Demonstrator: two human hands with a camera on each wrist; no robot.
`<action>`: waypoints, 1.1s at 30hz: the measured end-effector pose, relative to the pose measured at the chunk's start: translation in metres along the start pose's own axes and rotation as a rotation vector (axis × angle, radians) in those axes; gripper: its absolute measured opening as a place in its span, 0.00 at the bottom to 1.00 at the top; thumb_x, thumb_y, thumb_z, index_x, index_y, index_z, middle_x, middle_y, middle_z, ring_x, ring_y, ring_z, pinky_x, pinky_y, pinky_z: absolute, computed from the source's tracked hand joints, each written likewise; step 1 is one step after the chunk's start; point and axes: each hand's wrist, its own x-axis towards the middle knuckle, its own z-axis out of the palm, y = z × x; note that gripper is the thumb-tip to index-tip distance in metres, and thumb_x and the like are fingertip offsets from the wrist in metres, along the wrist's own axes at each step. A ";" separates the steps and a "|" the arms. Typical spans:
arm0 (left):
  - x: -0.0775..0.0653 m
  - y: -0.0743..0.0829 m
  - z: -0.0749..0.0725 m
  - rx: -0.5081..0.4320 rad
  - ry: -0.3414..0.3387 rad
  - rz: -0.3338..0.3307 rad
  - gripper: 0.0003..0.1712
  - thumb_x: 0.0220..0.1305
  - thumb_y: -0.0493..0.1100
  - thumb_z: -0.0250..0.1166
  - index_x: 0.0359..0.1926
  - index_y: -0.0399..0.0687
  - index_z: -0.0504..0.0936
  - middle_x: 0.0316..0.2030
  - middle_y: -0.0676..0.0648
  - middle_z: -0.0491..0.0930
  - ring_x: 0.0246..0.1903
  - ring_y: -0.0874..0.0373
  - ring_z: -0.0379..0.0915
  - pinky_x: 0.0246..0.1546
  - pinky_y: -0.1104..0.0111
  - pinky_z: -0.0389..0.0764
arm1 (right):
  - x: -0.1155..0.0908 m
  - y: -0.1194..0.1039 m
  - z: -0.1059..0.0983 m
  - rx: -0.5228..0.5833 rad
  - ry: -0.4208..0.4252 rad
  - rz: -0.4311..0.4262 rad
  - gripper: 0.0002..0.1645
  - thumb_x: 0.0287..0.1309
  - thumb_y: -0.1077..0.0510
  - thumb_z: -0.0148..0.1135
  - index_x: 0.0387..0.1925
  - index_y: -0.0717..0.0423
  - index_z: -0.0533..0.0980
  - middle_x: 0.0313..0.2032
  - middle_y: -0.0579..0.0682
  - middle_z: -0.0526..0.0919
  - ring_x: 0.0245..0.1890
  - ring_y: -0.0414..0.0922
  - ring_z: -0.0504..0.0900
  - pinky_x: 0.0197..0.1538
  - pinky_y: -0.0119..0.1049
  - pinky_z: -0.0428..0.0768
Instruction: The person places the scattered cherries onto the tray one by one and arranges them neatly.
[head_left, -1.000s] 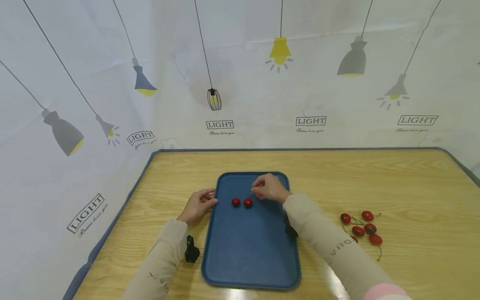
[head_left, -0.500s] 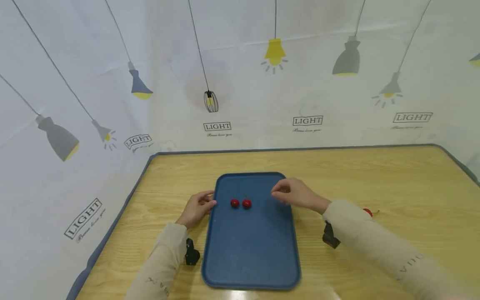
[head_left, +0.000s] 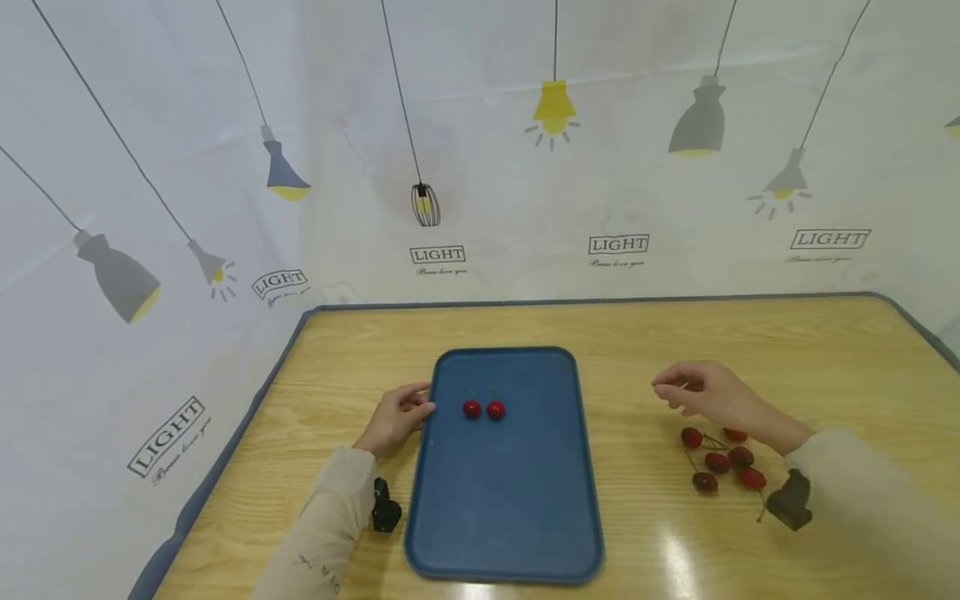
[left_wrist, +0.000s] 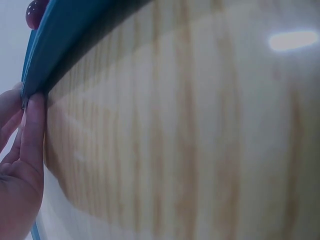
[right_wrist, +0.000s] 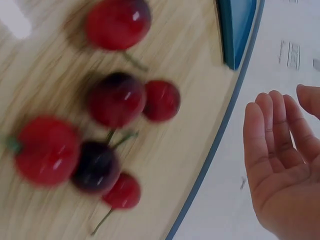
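Observation:
Two red cherries (head_left: 483,409) lie side by side on the blue tray (head_left: 510,500), stems pointing to the far end. My left hand (head_left: 396,418) touches the tray's left rim with fingertips and thumb; in the left wrist view, the thumb (left_wrist: 32,125) meets the rim's outer side. Off to the right of the tray, my right hand (head_left: 708,393) hovers above the far side of a loose group of cherries (head_left: 717,462). It holds nothing, and its fingers (right_wrist: 275,135) are lightly bent in the right wrist view. Part of one cherry is hidden by that hand.
The wooden table (head_left: 322,350) has a blue-grey edge and meets white wall sheets printed with lamps. Black wrist devices (head_left: 386,507) sit on both sleeves. Bare wood lies between the tray and the cherry group.
My right hand has moved right, from over the tray beside the two cherries to above the cherry group. My left hand and the tray have stayed in place.

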 end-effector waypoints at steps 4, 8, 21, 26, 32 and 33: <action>-0.001 0.000 0.001 -0.007 -0.003 0.002 0.25 0.59 0.34 0.57 0.58 0.37 0.67 0.38 0.40 0.73 0.32 0.57 0.73 0.33 0.65 0.79 | -0.021 0.014 -0.016 -0.046 0.055 0.033 0.20 0.61 0.55 0.51 0.46 0.69 0.71 0.39 0.62 0.77 0.32 0.48 0.78 0.31 0.37 0.79; -0.003 -0.001 0.001 -0.009 -0.002 0.002 0.25 0.59 0.34 0.57 0.58 0.36 0.67 0.38 0.40 0.73 0.32 0.57 0.73 0.33 0.65 0.79 | -0.038 0.031 -0.027 -0.089 0.095 0.088 0.22 0.62 0.54 0.50 0.47 0.71 0.70 0.38 0.62 0.77 0.31 0.43 0.78 0.30 0.36 0.79; -0.002 -0.001 0.002 -0.015 0.002 -0.004 0.25 0.59 0.34 0.57 0.59 0.37 0.66 0.39 0.40 0.73 0.33 0.56 0.73 0.35 0.64 0.79 | -0.068 0.079 -0.037 -0.174 0.141 0.290 0.26 0.61 0.51 0.50 0.45 0.74 0.70 0.37 0.64 0.77 0.32 0.45 0.76 0.30 0.31 0.78; -0.001 -0.002 0.002 -0.016 0.001 -0.007 0.25 0.59 0.34 0.58 0.59 0.38 0.67 0.39 0.40 0.73 0.33 0.57 0.73 0.34 0.65 0.79 | -0.070 0.085 -0.035 -0.163 0.145 0.351 0.28 0.61 0.48 0.50 0.45 0.73 0.70 0.34 0.59 0.80 0.30 0.41 0.77 0.30 0.29 0.75; 0.003 -0.004 0.002 -0.012 0.004 -0.002 0.25 0.59 0.35 0.58 0.58 0.38 0.68 0.38 0.40 0.73 0.31 0.58 0.72 0.33 0.66 0.79 | -0.069 0.087 -0.032 -0.135 0.153 0.365 0.30 0.61 0.47 0.50 0.45 0.74 0.70 0.34 0.58 0.80 0.28 0.38 0.77 0.30 0.28 0.75; 0.003 -0.004 0.001 -0.010 0.004 0.000 0.25 0.59 0.35 0.58 0.58 0.38 0.68 0.38 0.40 0.73 0.31 0.58 0.72 0.33 0.66 0.79 | -0.068 0.087 -0.032 -0.136 0.151 0.367 0.29 0.61 0.48 0.50 0.45 0.74 0.70 0.34 0.58 0.80 0.28 0.39 0.76 0.30 0.28 0.75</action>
